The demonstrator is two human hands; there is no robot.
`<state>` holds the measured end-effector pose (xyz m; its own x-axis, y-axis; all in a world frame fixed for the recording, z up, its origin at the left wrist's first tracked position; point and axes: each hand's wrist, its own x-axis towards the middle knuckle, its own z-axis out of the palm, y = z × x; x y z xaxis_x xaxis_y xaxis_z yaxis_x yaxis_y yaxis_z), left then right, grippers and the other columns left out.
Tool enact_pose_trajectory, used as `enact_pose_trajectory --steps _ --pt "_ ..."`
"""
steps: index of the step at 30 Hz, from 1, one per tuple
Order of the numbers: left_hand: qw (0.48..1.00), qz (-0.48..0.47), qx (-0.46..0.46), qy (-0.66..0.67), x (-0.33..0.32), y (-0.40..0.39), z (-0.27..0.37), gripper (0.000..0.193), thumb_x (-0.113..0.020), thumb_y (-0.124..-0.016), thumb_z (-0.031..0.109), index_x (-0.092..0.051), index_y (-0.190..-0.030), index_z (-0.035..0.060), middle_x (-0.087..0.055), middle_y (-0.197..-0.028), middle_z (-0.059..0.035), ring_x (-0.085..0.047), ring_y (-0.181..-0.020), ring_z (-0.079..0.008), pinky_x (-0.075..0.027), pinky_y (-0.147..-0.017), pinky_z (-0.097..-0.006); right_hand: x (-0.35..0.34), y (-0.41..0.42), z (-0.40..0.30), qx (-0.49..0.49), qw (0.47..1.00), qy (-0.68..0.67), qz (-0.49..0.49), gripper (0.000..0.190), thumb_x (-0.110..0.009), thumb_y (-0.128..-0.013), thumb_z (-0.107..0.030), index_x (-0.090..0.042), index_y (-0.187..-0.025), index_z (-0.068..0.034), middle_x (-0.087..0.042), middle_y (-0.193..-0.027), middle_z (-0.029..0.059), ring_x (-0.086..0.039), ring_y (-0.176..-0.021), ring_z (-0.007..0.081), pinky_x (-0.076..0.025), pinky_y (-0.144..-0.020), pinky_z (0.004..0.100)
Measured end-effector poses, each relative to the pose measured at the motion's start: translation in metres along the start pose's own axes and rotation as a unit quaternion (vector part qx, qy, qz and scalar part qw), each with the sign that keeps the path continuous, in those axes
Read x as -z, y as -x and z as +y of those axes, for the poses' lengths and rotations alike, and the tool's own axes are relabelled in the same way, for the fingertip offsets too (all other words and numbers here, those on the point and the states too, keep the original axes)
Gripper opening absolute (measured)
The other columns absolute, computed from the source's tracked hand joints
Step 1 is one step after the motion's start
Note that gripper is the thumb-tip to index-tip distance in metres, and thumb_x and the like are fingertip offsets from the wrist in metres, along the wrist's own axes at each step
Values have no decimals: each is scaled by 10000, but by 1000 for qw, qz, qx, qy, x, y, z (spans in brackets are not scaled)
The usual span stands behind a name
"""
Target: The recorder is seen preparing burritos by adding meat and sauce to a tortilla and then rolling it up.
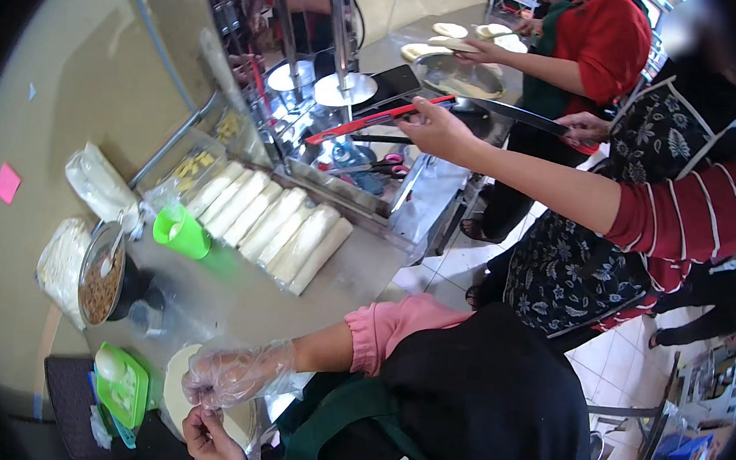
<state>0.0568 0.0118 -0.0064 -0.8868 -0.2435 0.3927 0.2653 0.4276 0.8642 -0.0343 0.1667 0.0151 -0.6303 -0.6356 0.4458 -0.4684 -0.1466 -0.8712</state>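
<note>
My right hand [233,375], in a clear plastic glove, has its fingers curled over a pale round sheet [177,384] that looks like dough. My bare left hand [215,442] comes in from below. Its thumb and fingertip meet the gloved fingertips. Whether anything small is pinched between them is too hidden to tell. Beside the sheet is a green plastic tray [134,403] with a whole white egg [111,365] and white pieces. A bowl of brown crumbly filling [98,296] with a white spoon [111,258] is farther up the table.
Several plastic-wrapped pale rolls [271,222] lie behind a green cup [181,231]. White plastic bags [102,183] lean by the wall. Beyond a shiny metal machine [346,89], a co-worker's hand [437,128] holds a long red tool [370,121]; a knife [519,115] is beside it.
</note>
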Motion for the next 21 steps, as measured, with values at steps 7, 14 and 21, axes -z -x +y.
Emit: enact_pose_trajectory --steps 7,14,21 --pt "986 -9 58 -155 -5 -2 33 165 -657 -811 45 -612 -948 -33 -620 -885 -104 -559 -817 -151 -453 -759 -280 28 3 10 -4 996 -11 -87 220 -584 -881 -258 -620 -936 -49 -598 -826 114 -581 -778 230 -456 -700 373" --pt "962 174 9 -211 41 31 5 190 -656 -764 45 -659 -955 49 -580 -960 -116 -533 -931 -256 -411 -815 -339 42 -41 12 -124 974 38 -186 166 -633 -819 -62 -633 -971 3 -620 -829 37 -574 -786 102 -481 -726 256" --pt "952 144 21 -271 38 50 -6 220 -679 -749 59 -646 -966 63 -550 -1045 -131 -494 -963 -288 -402 -838 -375 18 -58 36 -129 970 71 -193 197 -604 -813 -34 -596 -1005 13 -602 -795 45 -568 -750 113 -474 -700 269"
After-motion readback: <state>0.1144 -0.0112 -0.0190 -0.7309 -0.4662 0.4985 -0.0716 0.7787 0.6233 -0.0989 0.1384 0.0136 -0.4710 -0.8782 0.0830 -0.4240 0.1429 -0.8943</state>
